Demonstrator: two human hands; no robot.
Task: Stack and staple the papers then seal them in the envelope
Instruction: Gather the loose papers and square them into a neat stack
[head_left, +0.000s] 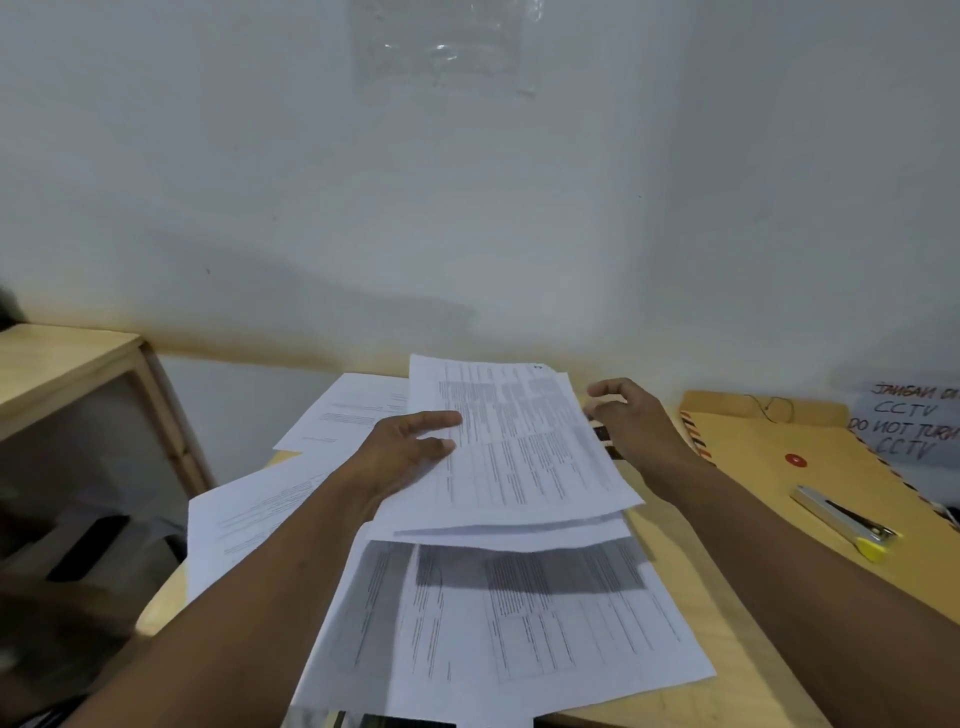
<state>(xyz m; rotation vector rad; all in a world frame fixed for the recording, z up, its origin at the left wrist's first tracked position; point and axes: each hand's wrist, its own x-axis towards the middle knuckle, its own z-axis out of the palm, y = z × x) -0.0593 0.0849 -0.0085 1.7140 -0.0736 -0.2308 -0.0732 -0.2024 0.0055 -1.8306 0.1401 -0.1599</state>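
My left hand (410, 447) holds a small sheaf of printed papers (519, 447) lifted above the desk, thumb on top and fingers under its left edge. My right hand (631, 415) hovers at the sheaf's right edge with fingers loosely curled, holding nothing. More printed sheets (509, 623) lie spread on the desk under the sheaf, and others (249, 514) fan out to the left. A brown envelope (810, 467) with a red string button lies at the right. A silver stapler (847, 519) with a yellow tip rests on the envelope.
The wooden desk (691, 566) stands against a white wall. A wooden shelf unit (78, 374) stands at the left. A handwritten CCTV notice (909, 421) leans at the far right. A dark small object (605, 436) shows behind the sheaf's right edge.
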